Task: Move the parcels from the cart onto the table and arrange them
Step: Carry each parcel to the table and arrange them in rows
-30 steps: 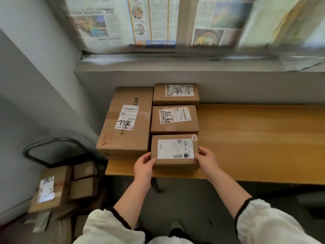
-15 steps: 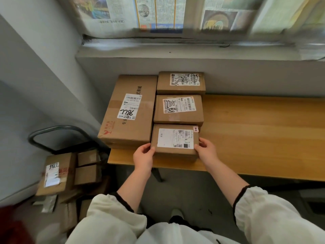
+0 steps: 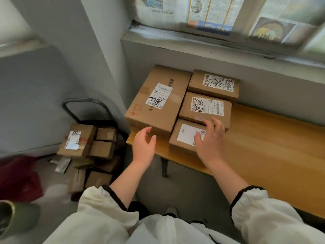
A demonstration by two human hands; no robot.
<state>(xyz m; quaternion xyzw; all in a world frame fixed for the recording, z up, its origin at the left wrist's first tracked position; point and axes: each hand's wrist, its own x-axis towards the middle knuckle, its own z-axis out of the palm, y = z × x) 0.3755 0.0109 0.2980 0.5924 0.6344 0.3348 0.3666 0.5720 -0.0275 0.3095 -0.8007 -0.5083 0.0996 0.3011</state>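
Several brown parcels lie at the left end of the wooden table [image 3: 274,147]: a large box [image 3: 158,103] and, to its right, a row of three small ones, the far box [image 3: 213,84], the middle box [image 3: 205,108] and the near box [image 3: 184,136]. My left hand [image 3: 143,147] hovers with relaxed fingers in front of the large box, holding nothing. My right hand [image 3: 210,140] hovers over the near box, fingers spread, hiding part of its label. On the floor at left, the cart [image 3: 84,110] with a dark handle carries several more parcels [image 3: 77,140].
A grey wall and a concrete sill run behind the table, with newspaper covering the window above. Something dark red [image 3: 19,175] lies on the floor at far left. The table stretches bare to the right of the parcels.
Both hands have let go of the near small box and lifted off it. The view has swung left toward the cart.
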